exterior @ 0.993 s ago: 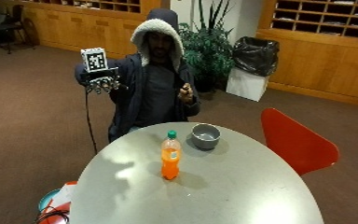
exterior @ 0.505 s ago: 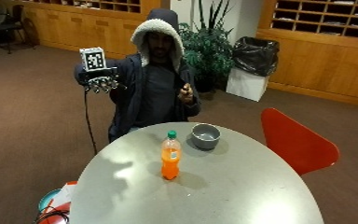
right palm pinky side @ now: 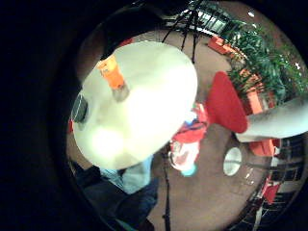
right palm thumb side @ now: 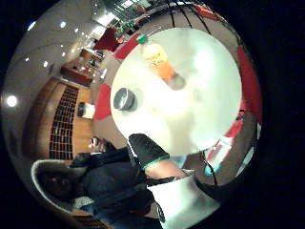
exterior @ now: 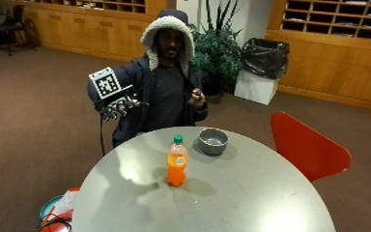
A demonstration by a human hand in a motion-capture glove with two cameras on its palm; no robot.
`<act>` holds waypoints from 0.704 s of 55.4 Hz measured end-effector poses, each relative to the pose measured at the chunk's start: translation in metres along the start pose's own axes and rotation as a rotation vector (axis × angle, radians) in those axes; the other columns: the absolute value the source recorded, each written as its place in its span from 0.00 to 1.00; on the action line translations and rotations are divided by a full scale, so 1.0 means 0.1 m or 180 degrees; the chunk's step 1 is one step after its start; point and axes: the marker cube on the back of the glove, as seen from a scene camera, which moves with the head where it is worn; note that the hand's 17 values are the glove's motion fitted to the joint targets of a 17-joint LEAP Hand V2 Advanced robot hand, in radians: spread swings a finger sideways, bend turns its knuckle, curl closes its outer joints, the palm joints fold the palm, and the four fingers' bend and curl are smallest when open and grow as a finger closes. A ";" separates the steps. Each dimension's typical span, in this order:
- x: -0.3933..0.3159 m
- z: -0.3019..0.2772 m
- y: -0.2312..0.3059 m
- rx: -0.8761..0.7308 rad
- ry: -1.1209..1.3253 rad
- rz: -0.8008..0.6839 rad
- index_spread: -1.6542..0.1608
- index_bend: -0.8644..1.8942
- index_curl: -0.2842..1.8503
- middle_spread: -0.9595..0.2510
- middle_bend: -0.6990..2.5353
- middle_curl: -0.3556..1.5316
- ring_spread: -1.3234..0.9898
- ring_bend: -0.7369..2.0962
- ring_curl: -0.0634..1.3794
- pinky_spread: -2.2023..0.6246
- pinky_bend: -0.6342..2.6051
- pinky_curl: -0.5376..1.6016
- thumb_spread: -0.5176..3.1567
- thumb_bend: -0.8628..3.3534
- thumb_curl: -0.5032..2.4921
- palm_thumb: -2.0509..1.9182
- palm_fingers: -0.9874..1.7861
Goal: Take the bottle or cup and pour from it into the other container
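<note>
One round grey table [exterior: 249, 203], carpeted room, red chair [exterior: 307, 147] beside it.

**No legible text anywhere**

No word, brand, number or sign can be read in any view. The clear plastic bottle of orange drink with a green cap [exterior: 177, 162], standing near the middle of the round grey bench [exterior: 249, 203], carries a pale label band, but its print is too small and blurred to make out.
</note>
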 end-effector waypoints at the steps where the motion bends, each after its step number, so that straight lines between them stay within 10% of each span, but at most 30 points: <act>1: -0.01 0.08 -0.09 0.0121 -0.0061 0.0015 0.70 0.35 0.24 0.82 0.30 0.35 0.65 0.33 0.19 0.89 0.31 0.40 0.38 0.20 0.28 0.60 0.42; 12: -0.11 0.77 -0.30 -0.0714 -0.0754 -0.0151 0.71 0.35 0.23 0.85 0.30 0.36 0.65 0.33 0.20 0.89 0.33 0.41 0.38 0.20 0.28 0.60 0.40; 39: -0.66 2.19 -1.03 -0.0608 -0.2554 0.0104 0.74 0.36 0.23 0.85 0.30 0.36 0.66 0.37 0.23 0.90 0.35 0.42 0.36 0.20 0.30 0.65 0.46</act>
